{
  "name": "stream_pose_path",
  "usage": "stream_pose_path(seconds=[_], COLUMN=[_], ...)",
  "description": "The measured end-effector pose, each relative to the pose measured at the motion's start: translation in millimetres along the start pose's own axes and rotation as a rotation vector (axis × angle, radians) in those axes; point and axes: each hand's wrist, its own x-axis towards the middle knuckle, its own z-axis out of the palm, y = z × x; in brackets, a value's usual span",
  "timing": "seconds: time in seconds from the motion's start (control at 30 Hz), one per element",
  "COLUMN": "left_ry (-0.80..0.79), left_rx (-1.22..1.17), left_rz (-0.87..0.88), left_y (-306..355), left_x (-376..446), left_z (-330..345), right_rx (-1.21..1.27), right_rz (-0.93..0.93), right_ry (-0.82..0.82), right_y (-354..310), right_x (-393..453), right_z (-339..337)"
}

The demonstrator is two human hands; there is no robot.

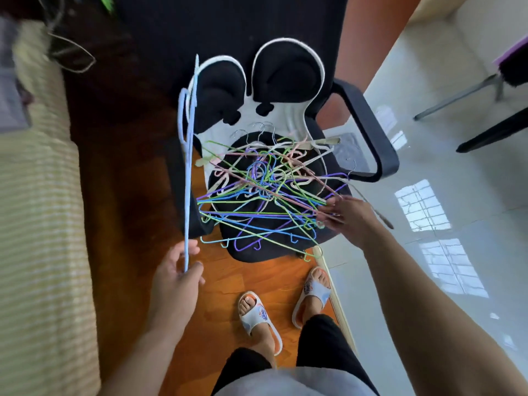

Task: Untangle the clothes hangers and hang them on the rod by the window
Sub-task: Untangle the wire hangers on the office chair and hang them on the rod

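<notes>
Resting on the black seat of an office chair (285, 252), the tangled pile of hangers (265, 195) consists of thin wire hangers in green, blue, purple, pink and cream, interlocked at many crossing points, with several hooks projecting over the front edge of the seat. A few metal hooks show at the rear of the pile, near the chair back. The right hand (343, 217) reaches into the right side of the pile; its fingers are curled and pinch one or more wires there, though which hanger is gripped cannot be determined. The left hand (178, 277) is positioned to the left of the chair, apart from the pile, and holds light blue hangers (187, 178) clear of the tangle. Thumb and fingers are closed on the lower end of these hangers, which extend upward and away from the hand, with their hooks near the left side of the chair back. The chair has a white-framed back with two black rounded pads (288, 72) and a black armrest (368, 130) on the right. It stands on an orange-brown wood floor (223, 281), which meets glossy pale tiles (428, 195) on the right. Two feet in white slippers (258, 312) stand just in front of the seat. A striped, pale fabric surface (37, 224) occupies the left edge.
</notes>
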Motion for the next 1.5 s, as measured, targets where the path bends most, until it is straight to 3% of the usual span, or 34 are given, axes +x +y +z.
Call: stream_pose_path(seconds=[0.1, 0.3, 0.5, 0.57, 0.67, 0.8, 0.87, 1.03, 1.27, 1.5], left_ry=[-0.002, 0.003, -0.093, -0.17, -0.32, -0.551, -0.643, -0.834, -1.039, -1.242], left_rx=[0.016, 0.053, -0.017, -0.03, -0.011, 0.033, 0.029, 0.061, 0.086, 0.083], left_rz=[0.026, 0.103, 0.134, 0.172, 0.303, 0.468, 0.503, 0.559, 0.634, 0.556], left_y=[17.1, 34.3, 65.3, 96.7, 158.4, 224.6, 246.3, 285.8, 341.9, 418.0], left_x=[-6.4, -19.0, -28.1, -32.5, -48.9, -91.3, -119.5, -213.7, -376.1, -522.0], left_z=[-18.0, -48.3, -34.4, -15.3, 22.2, 75.1, 104.7, 212.3, 377.7, 517.6], right_rx=[0.088, 0.202, 0.473, 0.594, 0.913, 0.824, 0.813, 0.669, 0.213, 0.072], right_rz=[-0.047, -0.123, -0.164, -0.229, -0.341, -0.542, -0.549, -0.621, -0.678, -0.64], right_ry=[-0.049, 0.013, -0.078, -0.083, -0.246, -0.344, -0.282, 0.103, 0.723, 0.978], right_y=[-18.6, -38.4, 9.5, 17.6, 4.8, -34.3, -40.2, -13.6, 12.2, -6.0], right_x=[-10.0, -47.3, -159.7, -206.5, -264.4, -312.9, -326.6, -375.5, -484.9, -583.7], right_z=[10.6, 7.0, -26.8, -48.6, -100.6, -167.2, -195.5, -299.2, -545.0, -690.0])
